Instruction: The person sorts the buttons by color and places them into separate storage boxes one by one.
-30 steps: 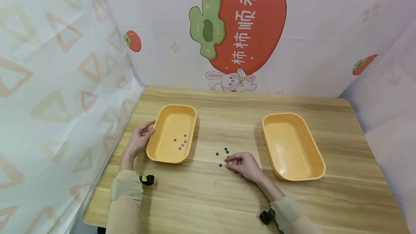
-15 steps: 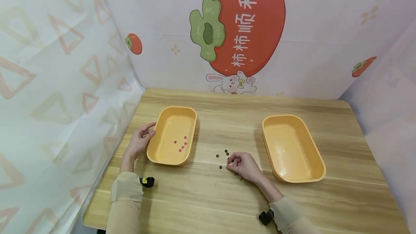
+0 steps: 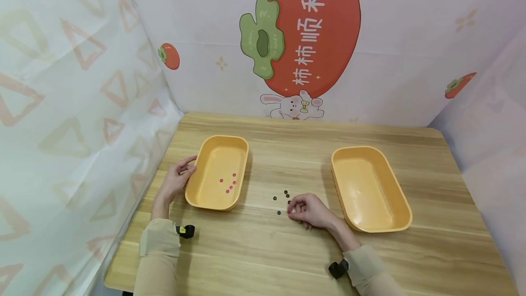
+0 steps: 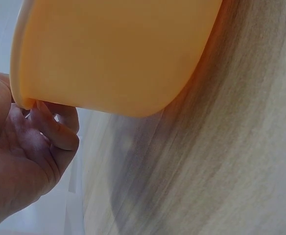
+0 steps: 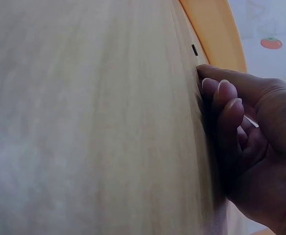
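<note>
My left hand (image 3: 176, 180) grips the left rim of a yellow-orange plastic basin (image 3: 211, 200), its thumb over the edge and fingers curled beneath in the left wrist view. Inside that basin lie several small pink buttons (image 3: 221, 180). At mid-table my right hand (image 3: 311, 210) is low at the wood, thumb and index fingertip together on a pink button (image 3: 289, 214), mostly covered by the fingers. Several black buttons lie around the fingertips, one nearer black button (image 3: 279, 213) just left of the thumb. The right wrist view shows a black button (image 5: 195, 50) beyond the fingertips.
A second yellow-orange basin (image 3: 382, 229) stands right of my right hand, with no buttons showing inside. Both basins rest on the wood-grain table (image 3: 246, 259). A printed cloth backdrop (image 3: 197, 90) rises behind the table's far edge.
My right hand has shifted slightly toward the near side, its fingertips drawing closer together over the pink button. The left hand keeps its grip on the basin rim.
</note>
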`<state>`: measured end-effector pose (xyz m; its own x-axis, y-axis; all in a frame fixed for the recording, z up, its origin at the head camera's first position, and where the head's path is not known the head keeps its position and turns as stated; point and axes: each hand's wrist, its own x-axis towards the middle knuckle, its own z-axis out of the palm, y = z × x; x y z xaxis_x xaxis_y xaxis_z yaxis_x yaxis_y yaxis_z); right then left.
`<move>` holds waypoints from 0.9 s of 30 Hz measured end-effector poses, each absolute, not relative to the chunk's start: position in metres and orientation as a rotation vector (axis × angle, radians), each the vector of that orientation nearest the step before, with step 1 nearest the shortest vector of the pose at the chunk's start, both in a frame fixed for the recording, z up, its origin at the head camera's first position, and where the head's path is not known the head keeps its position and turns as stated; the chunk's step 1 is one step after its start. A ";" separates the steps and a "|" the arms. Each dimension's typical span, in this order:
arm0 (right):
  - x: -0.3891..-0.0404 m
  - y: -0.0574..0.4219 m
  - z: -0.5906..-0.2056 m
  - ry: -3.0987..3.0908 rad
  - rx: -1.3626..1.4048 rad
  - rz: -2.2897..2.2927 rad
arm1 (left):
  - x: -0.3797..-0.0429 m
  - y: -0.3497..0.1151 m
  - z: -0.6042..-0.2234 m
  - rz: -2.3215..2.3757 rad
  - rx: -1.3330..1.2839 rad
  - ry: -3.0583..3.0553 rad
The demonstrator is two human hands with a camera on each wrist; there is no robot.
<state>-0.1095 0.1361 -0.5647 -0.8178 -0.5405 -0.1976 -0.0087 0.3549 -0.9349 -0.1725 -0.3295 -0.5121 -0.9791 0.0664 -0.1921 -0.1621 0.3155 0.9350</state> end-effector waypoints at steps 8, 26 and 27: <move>-0.107 0.136 -0.564 2.168 -0.469 -1.471 | -0.174 -0.329 -0.512 1.723 -0.078 2.404; -0.113 0.134 -0.557 2.083 -0.512 -1.691 | -0.173 -0.327 -0.510 1.705 -0.100 2.424; -0.115 0.133 -0.553 2.090 -0.510 -1.694 | -0.172 -0.328 -0.510 1.704 -0.098 2.422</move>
